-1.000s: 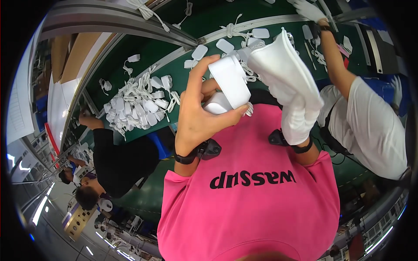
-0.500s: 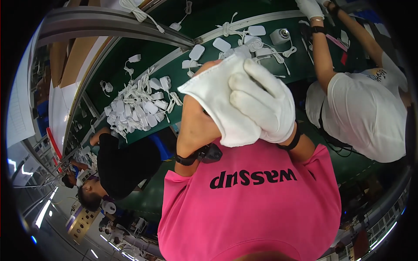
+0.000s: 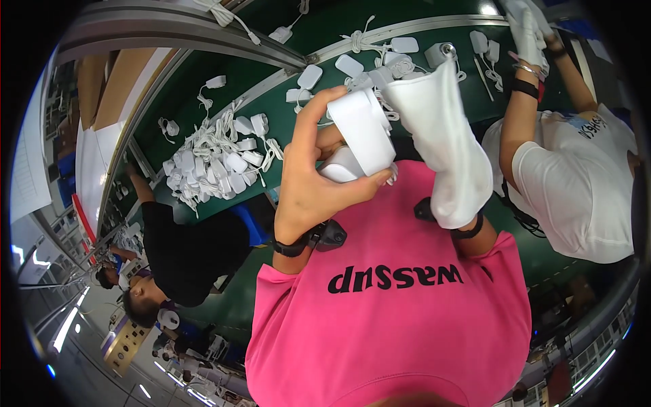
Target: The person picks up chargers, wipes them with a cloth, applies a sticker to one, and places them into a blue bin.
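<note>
My bare left hand (image 3: 308, 173) is closed around a white power adapter (image 3: 363, 129), thumb at its lower edge and index finger near the top. A second rounded white piece (image 3: 342, 166) shows under it, inside the same grip; I cannot tell whether it is a separate adapter. Just to the right is my right hand (image 3: 461, 183) in a white glove, with a white cloth (image 3: 424, 95) flaring past its far end. Its fingers are mostly hidden by the white fabric. The cloth stands apart from the adapter.
A heap of white adapters with cables (image 3: 217, 166) lies on the green bench at left. More adapters (image 3: 349, 66) and a metal-tipped white block (image 3: 439, 54) sit at the back. A gloved co-worker (image 3: 556, 176) works at right; another person in black (image 3: 196, 251) leans in at left.
My right hand and the cloth have moved right, off my left hand, uncovering the white adapter in it. The co-worker's gloved hands at right have shifted.
</note>
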The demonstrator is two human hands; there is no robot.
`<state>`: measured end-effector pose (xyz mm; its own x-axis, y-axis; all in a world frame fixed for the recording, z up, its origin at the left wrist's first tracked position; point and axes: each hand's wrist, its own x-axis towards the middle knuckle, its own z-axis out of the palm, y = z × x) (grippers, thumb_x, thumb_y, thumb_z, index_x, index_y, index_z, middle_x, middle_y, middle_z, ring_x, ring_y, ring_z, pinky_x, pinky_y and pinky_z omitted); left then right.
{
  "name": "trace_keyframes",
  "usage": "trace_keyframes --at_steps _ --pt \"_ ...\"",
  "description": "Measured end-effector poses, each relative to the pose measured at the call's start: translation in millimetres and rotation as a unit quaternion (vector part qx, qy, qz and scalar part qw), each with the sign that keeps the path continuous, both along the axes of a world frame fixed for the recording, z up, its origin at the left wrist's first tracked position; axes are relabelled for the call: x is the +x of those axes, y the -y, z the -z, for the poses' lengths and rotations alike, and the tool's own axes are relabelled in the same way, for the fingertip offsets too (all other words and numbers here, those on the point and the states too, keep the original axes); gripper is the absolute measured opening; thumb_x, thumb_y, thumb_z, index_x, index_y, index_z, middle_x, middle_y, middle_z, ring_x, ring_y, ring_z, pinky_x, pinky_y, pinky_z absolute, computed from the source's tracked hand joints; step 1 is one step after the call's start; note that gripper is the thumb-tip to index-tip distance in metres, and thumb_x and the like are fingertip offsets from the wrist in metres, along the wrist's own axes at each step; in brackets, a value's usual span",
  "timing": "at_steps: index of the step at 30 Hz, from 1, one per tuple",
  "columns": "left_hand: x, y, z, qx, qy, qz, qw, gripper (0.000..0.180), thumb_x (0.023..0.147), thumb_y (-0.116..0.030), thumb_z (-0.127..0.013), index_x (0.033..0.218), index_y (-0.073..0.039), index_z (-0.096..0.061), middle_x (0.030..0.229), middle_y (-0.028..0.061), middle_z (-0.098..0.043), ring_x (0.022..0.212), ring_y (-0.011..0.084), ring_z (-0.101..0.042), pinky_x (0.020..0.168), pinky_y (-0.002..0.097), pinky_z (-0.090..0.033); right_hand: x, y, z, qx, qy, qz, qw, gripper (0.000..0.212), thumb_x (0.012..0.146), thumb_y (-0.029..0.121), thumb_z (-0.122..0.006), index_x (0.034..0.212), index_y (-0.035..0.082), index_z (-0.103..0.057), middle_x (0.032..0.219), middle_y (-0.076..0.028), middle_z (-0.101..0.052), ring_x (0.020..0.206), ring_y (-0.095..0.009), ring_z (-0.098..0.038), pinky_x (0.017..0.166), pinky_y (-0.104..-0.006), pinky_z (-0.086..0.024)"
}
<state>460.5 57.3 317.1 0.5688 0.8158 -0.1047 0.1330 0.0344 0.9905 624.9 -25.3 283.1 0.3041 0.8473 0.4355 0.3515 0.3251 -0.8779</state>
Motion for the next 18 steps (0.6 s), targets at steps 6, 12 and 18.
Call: trace_keyframes --at_steps 6,12,18 --pt "-18 0 9 0.056 -0.066 0.01 0.996 0.083 0.065 -0.017 -0.076 0.134 -0.002 -0.032 0.122 0.0123 -0.047 0.108 0.0198 -0.05 0.092 0.0297 -0.04 -10 -26 -11 0.118 0.317 -0.109 0.935 0.037 0.063 0.022 -0.064 0.098 0.008 -0.062 0.106 -0.008 -0.062 0.104 -0.031 -0.056 0.085 -0.0429 -0.047" --pt "-17 -6 27 0.154 -0.035 0.037 0.987 0.079 0.066 -0.02 -0.076 0.131 0.0 -0.037 0.132 0.011 -0.04 0.117 0.0193 -0.045 0.1 0.0307 -0.035 -10 -13 -5 0.054 0.321 -0.132 0.936 0.033 0.066 0.018 -0.061 0.099 0.013 -0.061 0.108 -0.002 -0.061 0.104 -0.027 -0.056 0.085 -0.0401 -0.047" --pt "-13 -7 23 0.192 -0.005 -0.035 0.981 0.081 0.062 -0.008 -0.077 0.131 -0.002 -0.033 0.111 0.0147 -0.058 0.093 0.021 -0.061 0.08 0.0298 -0.048 -3 -17 13 0.066 0.224 -0.082 0.969 0.033 0.074 0.02 -0.061 0.103 0.004 -0.06 0.11 -0.011 -0.06 0.102 -0.033 -0.057 0.086 -0.0433 -0.046"
